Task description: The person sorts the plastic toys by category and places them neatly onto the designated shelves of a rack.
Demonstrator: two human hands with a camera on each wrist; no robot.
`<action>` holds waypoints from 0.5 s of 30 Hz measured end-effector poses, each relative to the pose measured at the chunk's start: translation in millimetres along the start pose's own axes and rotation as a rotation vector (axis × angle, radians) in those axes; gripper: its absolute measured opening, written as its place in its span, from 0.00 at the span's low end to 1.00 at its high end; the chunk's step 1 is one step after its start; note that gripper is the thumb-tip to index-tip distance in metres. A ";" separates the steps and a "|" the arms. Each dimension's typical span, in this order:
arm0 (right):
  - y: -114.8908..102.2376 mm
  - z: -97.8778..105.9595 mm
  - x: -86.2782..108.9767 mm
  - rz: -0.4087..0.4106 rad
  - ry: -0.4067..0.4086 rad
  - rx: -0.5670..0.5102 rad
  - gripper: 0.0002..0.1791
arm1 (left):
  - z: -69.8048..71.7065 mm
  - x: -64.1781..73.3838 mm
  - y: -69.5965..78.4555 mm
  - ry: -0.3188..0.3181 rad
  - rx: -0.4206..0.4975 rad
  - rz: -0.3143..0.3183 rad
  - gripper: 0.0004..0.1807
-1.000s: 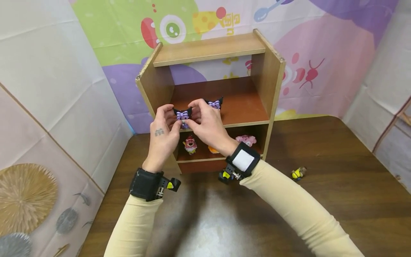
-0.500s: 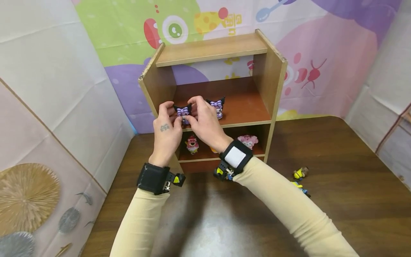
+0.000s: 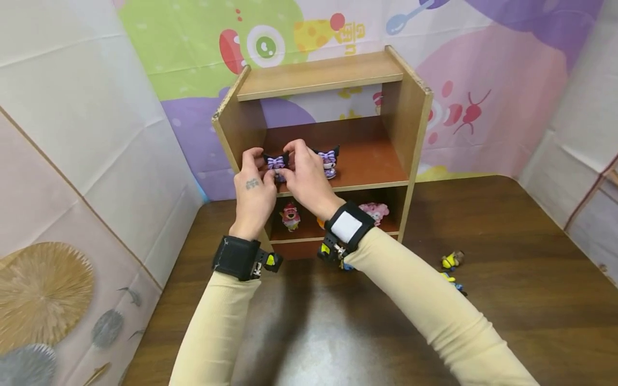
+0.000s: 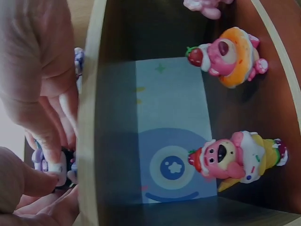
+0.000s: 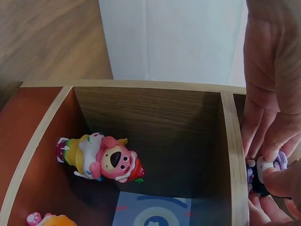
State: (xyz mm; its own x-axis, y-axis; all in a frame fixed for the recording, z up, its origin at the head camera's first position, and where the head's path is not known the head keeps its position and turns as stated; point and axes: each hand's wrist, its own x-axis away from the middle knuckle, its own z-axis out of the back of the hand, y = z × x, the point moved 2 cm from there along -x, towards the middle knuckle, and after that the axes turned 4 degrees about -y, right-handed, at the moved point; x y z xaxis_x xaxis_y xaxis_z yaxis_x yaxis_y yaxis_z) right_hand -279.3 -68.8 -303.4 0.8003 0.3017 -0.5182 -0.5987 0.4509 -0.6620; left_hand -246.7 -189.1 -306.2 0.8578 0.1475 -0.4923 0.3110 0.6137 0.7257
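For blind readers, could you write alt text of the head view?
A person's left hand and right hand hold a small purple-and-black figurine at a brown wooden shelf unit, beside a similar figurine. A pink bear figurine stands below.

Gripped figurine [image 3: 276,162] partly behind the hands [image 3: 256,190] [image 3: 311,179], orange-ringed figurine [image 5: 59,221] cropped at right wrist view's lower edge
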 end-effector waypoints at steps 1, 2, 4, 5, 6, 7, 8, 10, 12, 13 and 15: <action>0.3 0.6 -0.6 -0.003 0.005 0.003 0.20 | -1.3 -1.0 -0.2 0.002 -0.001 -0.001 0.22; 0.7 0.9 -1.1 -0.003 0.009 0.005 0.20 | -2.1 -1.7 0.0 0.005 -0.002 -0.004 0.22; 1.3 1.1 -2.1 0.000 0.018 0.011 0.19 | -3.1 -2.7 0.0 0.013 -0.001 -0.011 0.22; 1.6 0.9 -2.3 0.003 0.021 0.013 0.20 | -3.2 -3.0 -0.2 0.016 -0.001 -0.015 0.22; 1.7 0.4 -2.2 0.005 0.021 0.015 0.20 | -3.1 -2.8 -0.4 0.018 0.001 -0.016 0.22; 1.9 -0.2 -1.9 0.005 0.021 0.015 0.20 | -3.0 -2.6 -0.8 0.019 0.001 -0.016 0.22; 1.9 -1.0 -1.4 0.009 0.021 0.018 0.20 | -2.9 -2.2 -1.4 0.019 -0.001 -0.016 0.22; 2.0 -2.8 -0.2 0.013 0.020 0.017 0.21 | -2.8 -1.0 -2.9 0.018 -0.002 -0.013 0.22; 2.3 -4.4 1.1 0.015 0.021 0.013 0.22 | -2.8 0.2 -3.6 0.017 -0.001 -0.007 0.22; 2.6 -4.9 1.6 0.013 0.026 0.011 0.22 | -3.1 0.5 -4.0 0.016 0.002 -0.006 0.22; 3.1 -5.3 2.8 0.002 0.036 -0.010 0.23 | -3.6 1.0 -3.7 0.012 0.013 -0.007 0.23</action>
State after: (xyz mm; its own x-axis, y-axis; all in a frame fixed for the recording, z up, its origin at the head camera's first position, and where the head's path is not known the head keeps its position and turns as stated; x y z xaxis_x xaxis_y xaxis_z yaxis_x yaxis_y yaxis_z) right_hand -279.1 -71.0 -309.7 0.7972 0.2721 -0.5389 -0.6010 0.4420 -0.6660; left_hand -248.4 -188.4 -311.1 0.8506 0.1530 -0.5030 0.3222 0.6043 0.7287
